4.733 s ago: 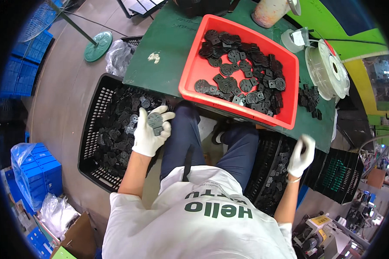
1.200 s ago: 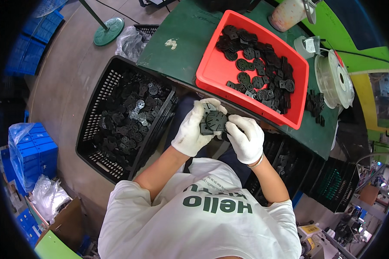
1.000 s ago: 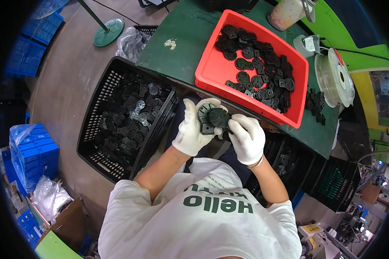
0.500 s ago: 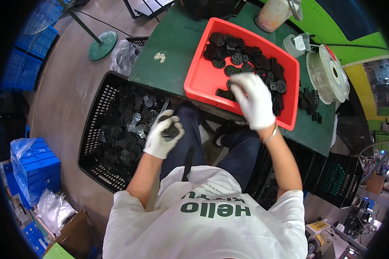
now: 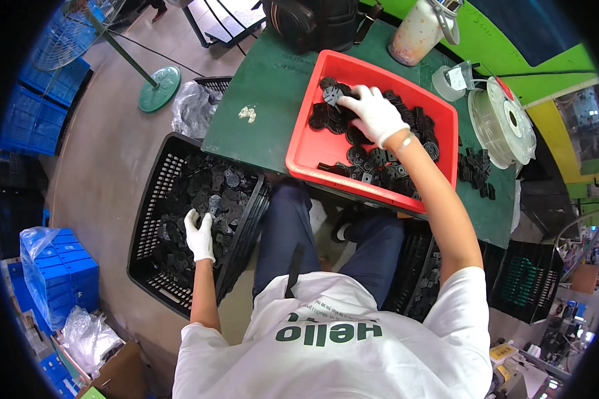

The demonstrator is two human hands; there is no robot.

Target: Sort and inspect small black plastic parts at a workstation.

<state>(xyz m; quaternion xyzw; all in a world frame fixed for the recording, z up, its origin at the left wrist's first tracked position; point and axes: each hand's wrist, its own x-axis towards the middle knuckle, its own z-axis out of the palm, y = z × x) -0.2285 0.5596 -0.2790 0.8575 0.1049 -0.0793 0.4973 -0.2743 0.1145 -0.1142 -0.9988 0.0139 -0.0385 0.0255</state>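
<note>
My left hand [image 5: 199, 237], in a white glove, is over the black perforated crate [image 5: 142, 229] at the left. Its thumb and fingers are apart, and nothing shows between them. Beneath it lies a heap of small black plastic parts [image 5: 229, 213], a few of them greyer. My right hand [image 5: 374, 118], also gloved in white, reaches into the red tray [image 5: 299, 149] on the table. Its fingers are spread over the black parts there. A round black part [image 5: 332, 95] lies at the tip of its thumb; the undersides of the fingers are hidden.
The tray stands on a green table [image 5: 253, 143]. Around it are a black bag [image 5: 316, 26], a stained white pot [image 5: 416, 33], a clear spool [image 5: 506, 123] and loose black parts [image 5: 474, 166]. Blue boxes [image 5: 63, 272] and a fan's round base [image 5: 160, 88] stand on the floor.
My left hand has moved down-left over the crate; the black parts it held no longer show in it. My right hand has shifted farther into the tray.
</note>
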